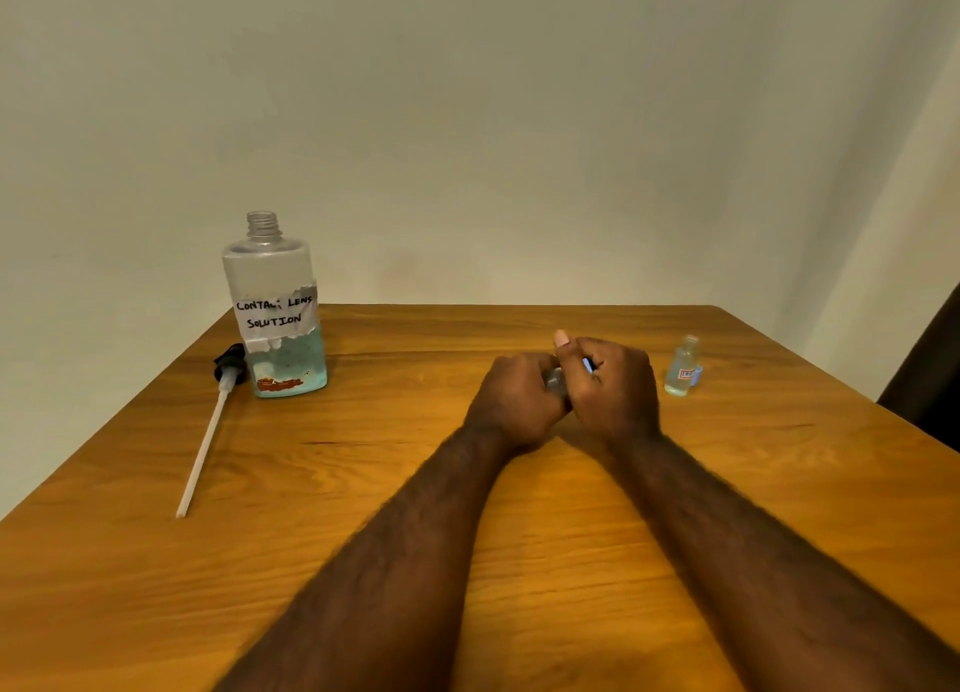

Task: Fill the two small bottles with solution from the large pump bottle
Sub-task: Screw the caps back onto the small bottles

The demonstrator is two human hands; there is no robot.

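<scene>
"Two small bottles are in view. Where is each?" asks the first onlooker.

"One, the standing small bottle [683,369], is upright on the table [363,509], to the right of the person's hands, near them but apart," answers the second. "It has clear liquid in it and a label with red marks. A blue thing [699,374] shows just behind it, too small to make out. The other, the held small bottle [556,382], is over the middle of the table between the two hands, and mostly hidden by them."

"How do the hands hold it?"

"The left hand [511,400] has its fingers curled round the bottle's body. The right hand [613,390] is curled as well and touches the left. Its fingertips pinch a small blue piece [588,365] just beside the bottle. Whether that piece is a cap cannot be told."

"And the large pump bottle?"

"The large pump bottle [275,306] stands upright at the far left of the table, well apart from the hands. Its neck is open. A torn white label reads CONTACT LENS SOLUTION in handwriting, and bluish liquid fills the lower part. Its pump [210,431], a black head on a long white tube, lies flat on the table. The head is just beside the bottle's base on the left, and the tube runs toward the person."

"Anything else?"

"A plain wall [519,119] behind, and a dark shape [930,369] at the right edge."
</scene>
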